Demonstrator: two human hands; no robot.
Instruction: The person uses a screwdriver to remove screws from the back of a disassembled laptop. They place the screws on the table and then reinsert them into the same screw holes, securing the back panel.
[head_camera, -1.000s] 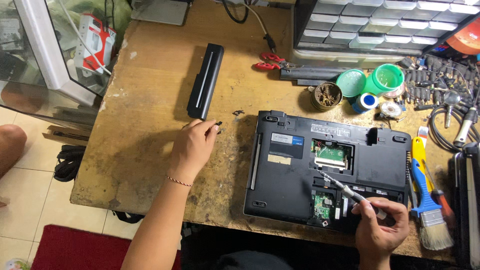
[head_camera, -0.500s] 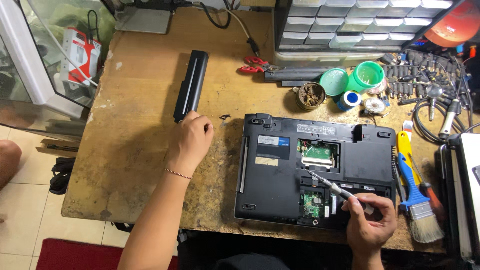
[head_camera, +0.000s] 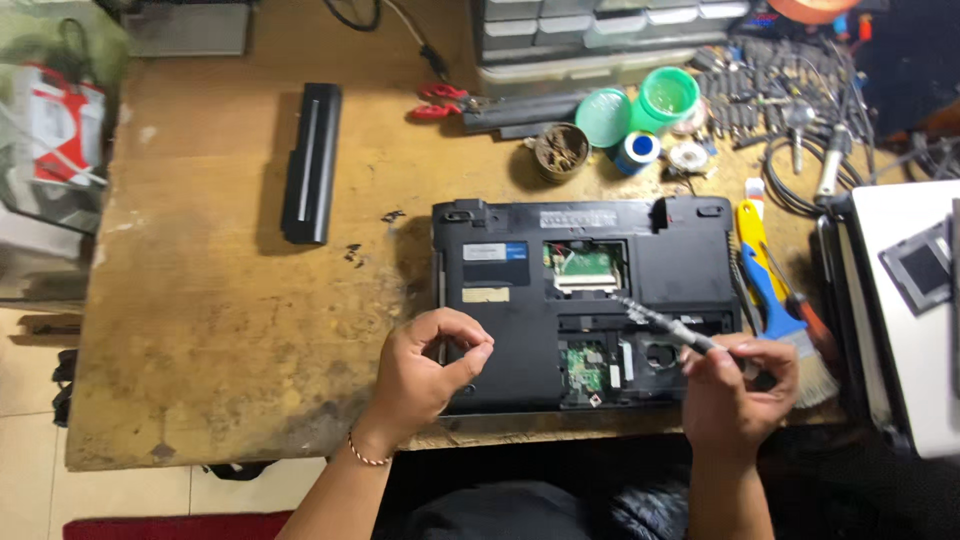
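Near the desk's (head_camera: 230, 330) back edge, a small tin (head_camera: 561, 150) holds dark bits beside a green tub (head_camera: 668, 95). Since the earlier frame the left hand (head_camera: 425, 375) has left the bare desk for the laptop's (head_camera: 585, 300) near-left corner, fingers curled, thumb meeting forefinger. Right hand (head_camera: 738, 395) fingers pinch a screwdriver (head_camera: 665, 328), tip over the open laptop bay.

A laptop (head_camera: 590, 300) lies on the workbench (head_camera: 220, 330), battery (head_camera: 311, 162) well left, brush (head_camera: 775, 300) just right.
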